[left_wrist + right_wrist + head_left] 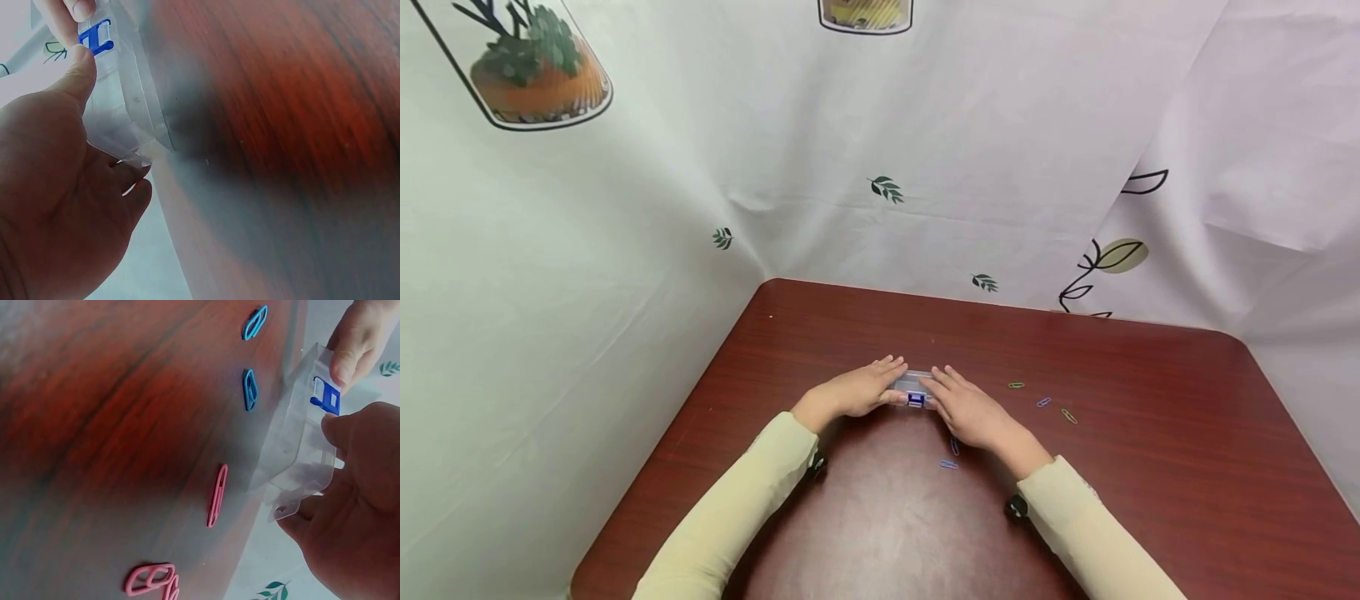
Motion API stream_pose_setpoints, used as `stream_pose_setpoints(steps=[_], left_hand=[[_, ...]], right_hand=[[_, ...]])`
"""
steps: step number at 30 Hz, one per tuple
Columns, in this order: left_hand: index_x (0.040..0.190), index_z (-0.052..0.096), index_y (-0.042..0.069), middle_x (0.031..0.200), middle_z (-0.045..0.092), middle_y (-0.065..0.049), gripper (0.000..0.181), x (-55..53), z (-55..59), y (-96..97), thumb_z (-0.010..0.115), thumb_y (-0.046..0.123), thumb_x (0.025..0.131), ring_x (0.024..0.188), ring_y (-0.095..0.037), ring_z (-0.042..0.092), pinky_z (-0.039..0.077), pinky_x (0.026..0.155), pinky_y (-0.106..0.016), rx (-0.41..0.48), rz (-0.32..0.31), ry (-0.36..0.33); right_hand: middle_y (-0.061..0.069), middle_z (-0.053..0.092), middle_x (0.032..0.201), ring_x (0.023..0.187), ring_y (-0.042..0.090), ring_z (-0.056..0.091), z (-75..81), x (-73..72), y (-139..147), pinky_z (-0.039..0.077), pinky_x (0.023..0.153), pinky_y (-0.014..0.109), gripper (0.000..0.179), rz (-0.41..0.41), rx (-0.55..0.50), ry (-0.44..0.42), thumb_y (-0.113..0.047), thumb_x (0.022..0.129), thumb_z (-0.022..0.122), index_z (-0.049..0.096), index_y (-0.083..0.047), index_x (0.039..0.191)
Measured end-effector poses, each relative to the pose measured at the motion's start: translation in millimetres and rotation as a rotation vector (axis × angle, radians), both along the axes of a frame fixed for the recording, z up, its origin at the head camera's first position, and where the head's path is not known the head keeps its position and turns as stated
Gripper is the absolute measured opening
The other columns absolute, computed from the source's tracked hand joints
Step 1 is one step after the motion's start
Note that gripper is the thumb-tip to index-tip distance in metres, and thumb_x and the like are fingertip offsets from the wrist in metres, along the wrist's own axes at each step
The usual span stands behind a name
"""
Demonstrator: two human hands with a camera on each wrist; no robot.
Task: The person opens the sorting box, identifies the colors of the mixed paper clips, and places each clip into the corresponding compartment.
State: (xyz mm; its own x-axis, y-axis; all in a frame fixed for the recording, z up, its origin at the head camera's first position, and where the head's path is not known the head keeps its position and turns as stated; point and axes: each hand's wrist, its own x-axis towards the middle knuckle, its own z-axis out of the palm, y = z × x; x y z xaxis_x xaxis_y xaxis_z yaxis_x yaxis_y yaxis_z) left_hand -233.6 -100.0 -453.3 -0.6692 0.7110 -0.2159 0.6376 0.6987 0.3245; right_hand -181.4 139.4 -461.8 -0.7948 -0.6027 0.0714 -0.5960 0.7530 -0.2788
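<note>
A small clear plastic box (914, 383) with a blue latch (916, 399) is between the two hands near the middle of the table. My left hand (859, 390) holds its left end, thumb beside the latch and fingers reaching behind. At the other end my right hand (967, 408) grips it the same way; in the right wrist view its thumb (337, 429) lies just by the latch and the fingertips curl at the box's far edge. Near the right hand lie two blue paper clips (949, 464) on the tabletop.
The dark red wooden table (865, 517) has rounded corners, with white patterned cloth (850, 225) hanging behind and beside it. Farther right are several more paper clips (1043, 402). In the right wrist view, pink-looking clips (217, 495) lie beyond the blue ones.
</note>
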Motion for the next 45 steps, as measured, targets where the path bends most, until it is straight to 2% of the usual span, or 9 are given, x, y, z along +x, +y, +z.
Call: stream_pose_setpoints(steps=[3,9,13,19,27,32,39,42,45], left_hand=[[0.158,0.029,0.001,0.165,0.025,-0.016,0.07,-2.1,-0.6,0.0,0.043,0.046,0.106,0.154,-0.03,0.019,0.02,0.124,-0.043,0.018,0.004,-0.008],[0.158,0.031,0.002,0.165,0.027,-0.014,0.068,-4.6,1.5,0.4,0.042,0.047,0.107,0.154,-0.028,0.022,0.023,0.124,-0.042,0.034,0.022,-0.027],[0.157,0.032,0.001,0.164,0.029,-0.016,0.067,-6.1,2.8,0.2,0.042,0.045,0.107,0.153,-0.028,0.024,0.024,0.123,-0.042,0.04,0.021,-0.029],[0.157,0.032,0.003,0.164,0.03,-0.015,0.066,-8.4,2.3,0.9,0.04,0.046,0.108,0.152,-0.026,0.025,0.025,0.123,-0.041,0.03,0.029,-0.042],[0.157,0.033,0.002,0.164,0.029,-0.014,0.065,-8.0,6.7,2.7,0.041,0.044,0.108,0.153,-0.027,0.025,0.024,0.123,-0.042,0.031,0.042,-0.079],[0.156,0.033,0.001,0.163,0.031,-0.015,0.065,-7.6,9.2,3.8,0.042,0.043,0.108,0.152,-0.027,0.027,0.025,0.123,-0.04,0.026,0.04,-0.066],[0.156,0.033,0.0,0.163,0.031,-0.017,0.066,-7.5,10.4,6.2,0.043,0.043,0.108,0.152,-0.027,0.028,0.025,0.123,-0.039,0.015,0.034,-0.054],[0.156,0.033,-0.001,0.162,0.031,-0.017,0.066,-8.2,9.0,5.6,0.044,0.043,0.108,0.151,-0.028,0.028,0.025,0.123,-0.04,0.021,0.034,-0.057],[0.155,0.034,-0.002,0.162,0.032,-0.019,0.066,-9.4,7.1,3.6,0.045,0.042,0.107,0.151,-0.029,0.029,0.026,0.122,-0.04,0.038,0.022,-0.053]], right_hand=[[0.03,0.046,0.149,0.142,0.046,0.039,-0.5,-0.8,-0.7,0.032,0.117,0.055,0.044,-0.006,-0.023,0.012,-0.02,0.106,0.051,0.051,0.003,0.144],[0.024,0.057,0.14,0.131,0.045,0.053,-1.7,-1.0,-3.1,0.042,0.108,0.061,0.037,0.031,-0.14,0.135,-0.006,0.099,0.062,0.059,0.0,0.136],[0.024,0.062,0.133,0.125,0.043,0.058,-2.9,-1.4,-6.5,0.045,0.105,0.059,0.035,0.045,-0.217,0.198,-0.002,0.094,0.068,0.062,0.001,0.129],[0.024,0.064,0.13,0.121,0.044,0.061,-3.3,1.2,-12.9,0.048,0.1,0.059,0.041,-0.024,-0.187,0.218,-0.004,0.087,0.078,0.061,-0.005,0.124],[0.017,0.069,0.121,0.124,0.043,0.059,1.4,3.5,-22.9,0.045,0.103,0.064,0.027,-0.118,-0.154,0.151,0.0,0.093,0.069,0.056,-0.009,0.115],[0.018,0.069,0.119,0.123,0.047,0.058,3.1,3.8,-30.4,0.044,0.103,0.064,0.027,-0.181,-0.12,0.138,-0.002,0.091,0.072,0.052,-0.009,0.109],[0.019,0.07,0.114,0.116,0.045,0.063,-0.6,3.9,-36.6,0.046,0.103,0.059,0.031,-0.208,-0.041,0.227,0.0,0.087,0.074,0.05,-0.004,0.106],[0.021,0.069,0.116,0.116,0.047,0.062,-1.3,5.4,-37.1,0.046,0.103,0.06,0.033,-0.204,-0.028,0.234,0.004,0.084,0.073,0.051,-0.003,0.107],[0.021,0.069,0.113,0.118,0.048,0.06,-1.1,4.9,-33.2,0.045,0.104,0.061,0.029,-0.165,-0.061,0.211,0.004,0.085,0.072,0.051,-0.004,0.104]])
